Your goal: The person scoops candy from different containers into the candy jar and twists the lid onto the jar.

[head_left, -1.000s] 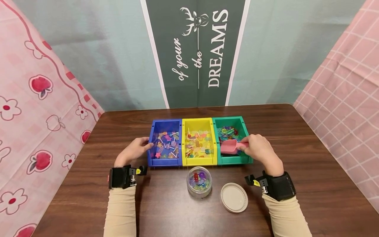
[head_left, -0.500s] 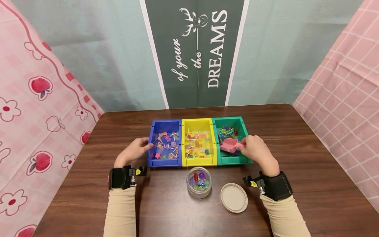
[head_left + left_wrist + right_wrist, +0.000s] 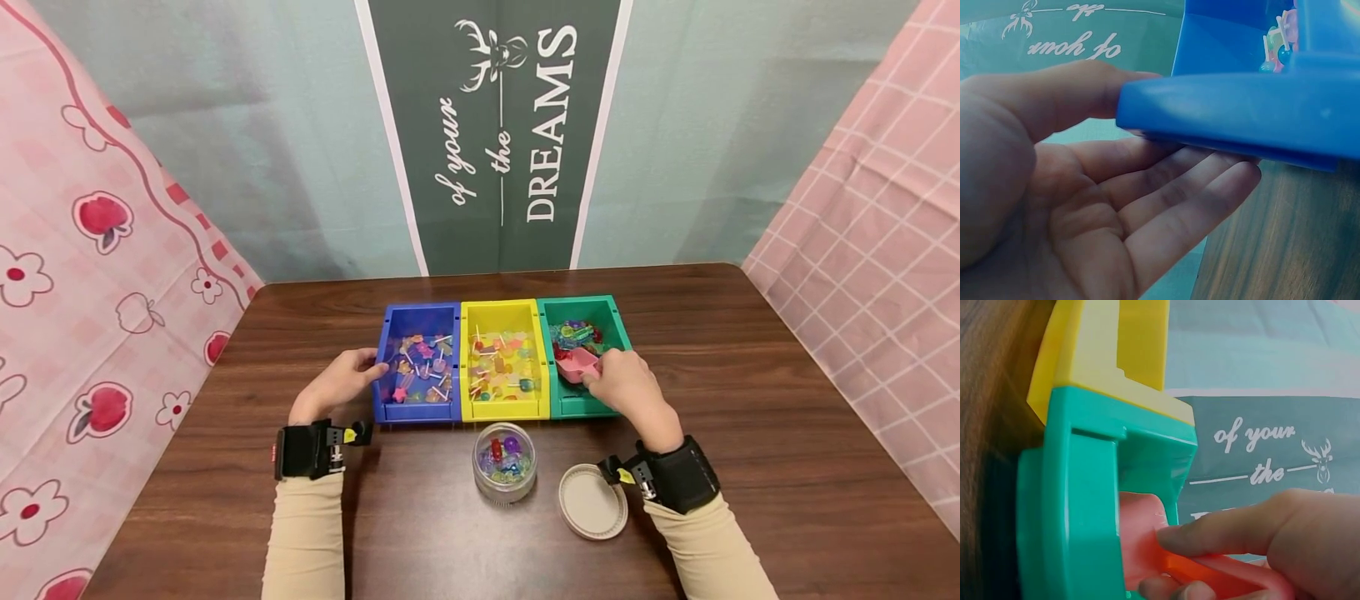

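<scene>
My right hand [image 3: 624,385] grips the handle of a pink scoop [image 3: 577,364], thumb laid along it. The scoop's head is down among the colourful translucent beads [image 3: 576,332] in the green bin [image 3: 592,407]; in the right wrist view, the front wall of the green bin [image 3: 1091,506] hides part of the scoop [image 3: 1141,534]. At the far left, my left hand [image 3: 341,383] holds the side wall of the blue bin [image 3: 417,412]. The left wrist view has its thumb above the blue wall [image 3: 1229,112] and the fingers underneath.
A yellow bin [image 3: 506,409] of small stick-candy-shaped charms joins the blue and green bins. In front stand a clear jar [image 3: 505,492] partly filled with beads and a round whitish lid [image 3: 592,508] lying on the wooden table [image 3: 420,533]. A printed curtain [image 3: 225,167] hangs behind.
My right hand has moved left and slightly forward, shifting and tilting the scoop within the green bin. The left hand, blue bin, jar and lid have stayed put.
</scene>
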`<state>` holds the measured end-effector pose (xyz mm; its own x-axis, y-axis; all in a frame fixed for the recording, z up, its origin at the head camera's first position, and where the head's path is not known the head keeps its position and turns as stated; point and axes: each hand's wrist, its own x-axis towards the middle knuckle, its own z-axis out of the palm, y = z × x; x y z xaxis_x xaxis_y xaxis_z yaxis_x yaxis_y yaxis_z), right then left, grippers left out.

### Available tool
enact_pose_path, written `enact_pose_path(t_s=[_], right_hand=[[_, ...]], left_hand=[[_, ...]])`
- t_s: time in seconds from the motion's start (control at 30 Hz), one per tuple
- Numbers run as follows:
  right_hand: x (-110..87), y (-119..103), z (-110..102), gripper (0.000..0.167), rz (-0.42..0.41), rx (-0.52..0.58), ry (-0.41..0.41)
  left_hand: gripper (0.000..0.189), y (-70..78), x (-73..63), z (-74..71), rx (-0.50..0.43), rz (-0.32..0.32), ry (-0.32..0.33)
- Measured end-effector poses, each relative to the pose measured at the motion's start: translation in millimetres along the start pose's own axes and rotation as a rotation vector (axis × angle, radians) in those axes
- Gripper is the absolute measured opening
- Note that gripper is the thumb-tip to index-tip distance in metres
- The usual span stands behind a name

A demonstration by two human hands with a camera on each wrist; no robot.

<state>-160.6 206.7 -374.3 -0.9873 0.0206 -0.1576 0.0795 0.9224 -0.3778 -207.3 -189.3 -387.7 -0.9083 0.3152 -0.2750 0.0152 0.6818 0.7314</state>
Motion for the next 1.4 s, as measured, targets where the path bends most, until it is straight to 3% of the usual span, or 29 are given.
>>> enact_pose_path(t_s=[0.53, 0.83, 1.1, 1.4], right_hand=[[2.0, -4, -1, 0.036, 0.043, -0.033, -0.024], [5.6, -5, 6, 0.037, 0.059, -0.018, 0.048], [11.9, -4, 20, 0.041, 0.055, -0.024, 0.110], [15.5, 3, 17, 0.041, 0.075, 0.060, -0.002]], left_hand=[[0.045, 0.8, 0.3, -2.8, 0.028, 0.034, -0.003], [0.041, 0.1, 2.8, -3.4, 0.060, 0.081, 0.004], [0.041, 0.0, 1.8, -3.3, 0.070, 0.079, 0.003], [0.042, -1.1, 2.8, -2.8, 0.079, 0.085, 0.003]])
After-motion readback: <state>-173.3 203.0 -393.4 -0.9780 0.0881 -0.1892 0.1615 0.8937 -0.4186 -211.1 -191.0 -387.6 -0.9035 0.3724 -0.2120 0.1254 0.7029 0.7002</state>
